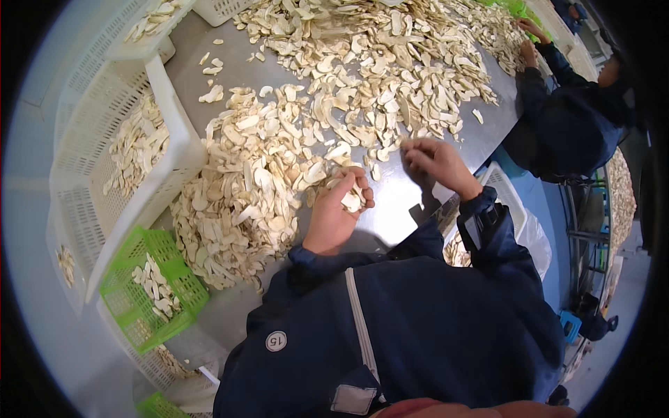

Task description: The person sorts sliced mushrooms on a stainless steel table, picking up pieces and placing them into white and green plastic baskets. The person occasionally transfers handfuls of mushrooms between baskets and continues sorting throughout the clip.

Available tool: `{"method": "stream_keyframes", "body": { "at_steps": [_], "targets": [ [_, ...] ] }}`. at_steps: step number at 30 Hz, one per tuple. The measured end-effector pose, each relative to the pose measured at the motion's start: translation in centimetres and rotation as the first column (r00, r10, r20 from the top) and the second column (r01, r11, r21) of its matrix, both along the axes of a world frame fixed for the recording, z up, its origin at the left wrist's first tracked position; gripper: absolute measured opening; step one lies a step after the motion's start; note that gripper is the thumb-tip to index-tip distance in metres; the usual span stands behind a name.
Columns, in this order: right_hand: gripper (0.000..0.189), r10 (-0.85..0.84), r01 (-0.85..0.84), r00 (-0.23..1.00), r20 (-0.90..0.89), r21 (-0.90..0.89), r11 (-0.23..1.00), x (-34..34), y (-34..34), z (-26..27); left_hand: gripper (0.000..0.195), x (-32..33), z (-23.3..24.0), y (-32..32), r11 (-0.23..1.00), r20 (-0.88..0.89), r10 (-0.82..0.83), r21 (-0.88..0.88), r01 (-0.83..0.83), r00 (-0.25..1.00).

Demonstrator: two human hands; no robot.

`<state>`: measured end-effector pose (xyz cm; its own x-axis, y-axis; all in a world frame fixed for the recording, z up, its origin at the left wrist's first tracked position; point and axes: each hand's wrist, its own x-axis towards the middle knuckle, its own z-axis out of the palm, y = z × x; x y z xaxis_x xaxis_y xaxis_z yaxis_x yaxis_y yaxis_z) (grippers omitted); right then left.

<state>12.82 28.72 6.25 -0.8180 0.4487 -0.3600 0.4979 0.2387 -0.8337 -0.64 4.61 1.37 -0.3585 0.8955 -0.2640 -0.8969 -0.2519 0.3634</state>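
Pale dried mushroom slices (251, 177) lie in a wide heap on a metal table (245, 57) before me. My left hand (337, 209) is curled around a few slices at the heap's near right edge, thumb on top. To its right, my right hand (436, 162) is over the table by the edge of the heap, its fingers bent. Blur and shadow at those fingertips hide whether they pinch a slice. A larger spread of slices (387, 57) continues toward the far side.
At left stand a white perforated crate (177, 130) and a green plastic basket (193, 285), both with slices inside. A white basket (504, 193) with slices is below the table edge at right. Another person (564, 125) works at upper right, hands on the slices.
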Motion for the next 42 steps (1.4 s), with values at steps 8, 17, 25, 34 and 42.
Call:
{"method": "stream_keyframes", "body": {
  "at_steps": [8,17,25,34,42],
  "targets": [
    [0.036,0.243,-0.02,0.945,-0.22,0.703,0.711,-5.3,-3.4,0.1,0.021,0.2,0.8,-0.1,0.997,-0.042,-0.064,-0.037,0.063,0.997],
    [0.03,0.185,0.03,0.966,-0.178,0.795,0.606,-8.7,-2.4,0.4,0.022,0.1,1.6,-0.4,0.962,-0.338,-0.268,-0.045,0.269,0.902],
    [0.022,0.53,-0.229,0.835,-0.144,0.785,0.576,-10.4,-5.4,-1.8,0.023,0.2,2.3,-0.8,0.935,-0.288,-0.323,0.049,0.35,0.902],
    [0.031,0.554,-0.34,0.817,-0.159,0.643,0.687,-7.2,-5.7,0.7,0.025,0.2,2.9,-1.0,0.89,-0.331,-0.422,0.024,0.455,0.844],
    [0.042,0.285,-0.176,0.935,-0.209,0.426,0.888,-8.1,-7.0,-0.8,0.025,0.6,2.0,-0.6,0.936,-0.227,-0.329,0.048,0.348,0.917]
  ]
}}
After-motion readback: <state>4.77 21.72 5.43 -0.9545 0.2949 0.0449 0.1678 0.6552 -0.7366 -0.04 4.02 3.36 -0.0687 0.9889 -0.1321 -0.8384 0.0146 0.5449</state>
